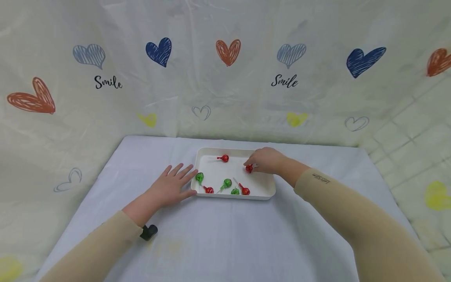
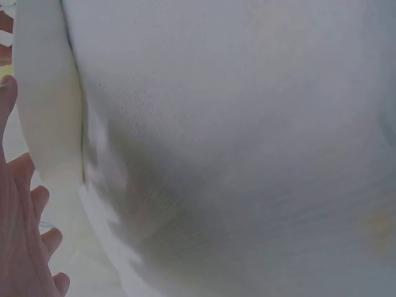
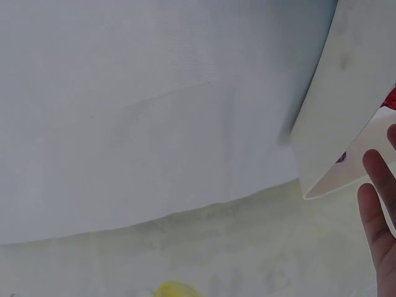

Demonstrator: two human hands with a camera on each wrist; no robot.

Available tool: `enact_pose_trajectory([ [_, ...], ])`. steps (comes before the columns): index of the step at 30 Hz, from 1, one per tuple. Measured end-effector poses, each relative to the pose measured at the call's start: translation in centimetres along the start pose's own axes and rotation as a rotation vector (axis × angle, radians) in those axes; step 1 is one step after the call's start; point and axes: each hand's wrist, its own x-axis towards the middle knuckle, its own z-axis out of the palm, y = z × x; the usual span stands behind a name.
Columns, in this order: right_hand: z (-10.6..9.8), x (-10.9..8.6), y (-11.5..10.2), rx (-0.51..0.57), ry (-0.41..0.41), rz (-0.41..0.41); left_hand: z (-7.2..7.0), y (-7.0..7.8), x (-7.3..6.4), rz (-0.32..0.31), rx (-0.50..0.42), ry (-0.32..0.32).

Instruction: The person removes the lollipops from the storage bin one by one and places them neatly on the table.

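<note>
A white rectangular tray (image 1: 211,168) lies on the table with several wrapped lollipops in it. Over its right side, my right hand (image 1: 267,159) reaches down and pinches a red lollipop (image 1: 249,169) with thumb and fingertips. In the right wrist view, two fingers (image 3: 376,213) extend beside the tray wall, and part of a red wrapper (image 3: 390,99) shows. My left hand (image 1: 170,189) has its fingers spread at the tray's left edge, holding nothing; in the left wrist view its fingers (image 2: 37,201) appear alongside the tray's outer wall (image 2: 49,99).
Another red lollipop (image 1: 224,158) lies near the tray's back wall. Green lollipops (image 1: 227,183) and red lollipops (image 1: 245,191) lie along the front and left. A white cloth (image 1: 225,239) covers the table. A black object (image 1: 148,232) shows by the left sleeve. Behind hangs a heart-printed curtain (image 1: 197,90).
</note>
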Motion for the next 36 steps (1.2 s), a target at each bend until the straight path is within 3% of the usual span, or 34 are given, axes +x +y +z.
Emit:
enact_pose_trajectory([
  [6, 0.4, 0.9, -0.1, 0.001, -0.038, 0.057, 0.3, 0.0, 0.4, -0.005, -0.014, -0.004],
  [14, 1.2, 1.6, 0.0, -0.106, -0.019, -0.025, 0.5, 0.2, 1.0, -0.026, -0.032, -0.022],
  [24, 0.9, 1.8, -0.5, -0.108, 0.013, -0.058, 0.0, 0.2, 1.0, -0.026, -0.043, -0.031],
  [36, -1.0, 1.1, -1.3, 0.133, 0.118, 0.074, -0.2, 0.4, 1.0, -0.023, -0.059, -0.032],
])
